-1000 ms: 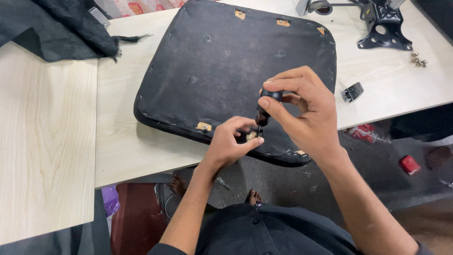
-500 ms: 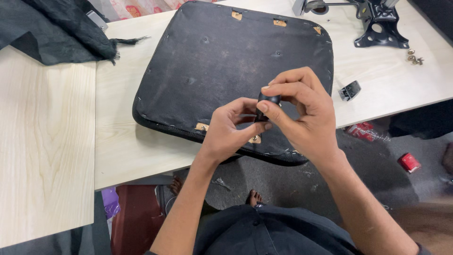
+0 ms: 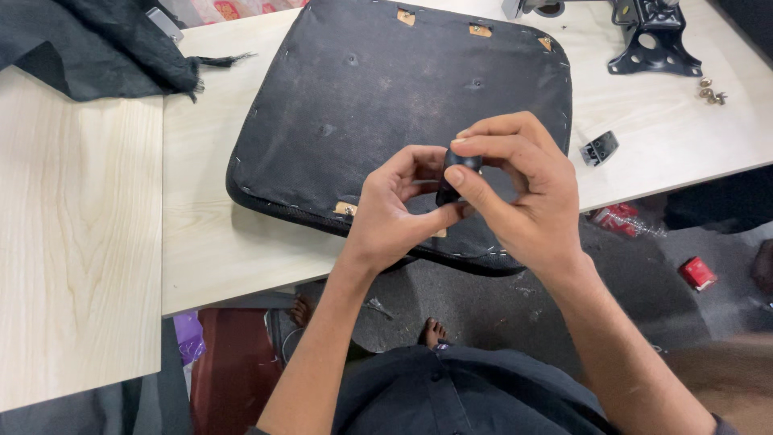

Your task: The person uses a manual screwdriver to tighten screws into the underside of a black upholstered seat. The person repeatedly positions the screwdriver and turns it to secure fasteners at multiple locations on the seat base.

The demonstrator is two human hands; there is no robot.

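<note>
A black chair seat cushion (image 3: 378, 105) lies upside down on a pale wooden table (image 3: 201, 234), its near edge overhanging the table. Both hands meet above that near edge. My right hand (image 3: 523, 193) pinches a short black screwdriver handle (image 3: 452, 173) between thumb and fingers. My left hand (image 3: 398, 209) closes its fingers around the lower part of the same tool. The tool's tip is hidden behind my fingers.
A black metal chair bracket (image 3: 652, 40) sits at the table's far right, with small screws (image 3: 708, 90) and a small black clip (image 3: 600, 149) nearby. Black fabric (image 3: 88, 40) lies at the far left. A second wooden tabletop (image 3: 72, 242) adjoins on the left. Red objects (image 3: 696, 272) lie on the floor.
Both hands have lifted the tool slightly off the cushion's edge and drawn closer together; my left hand has moved from the cushion up onto the tool.
</note>
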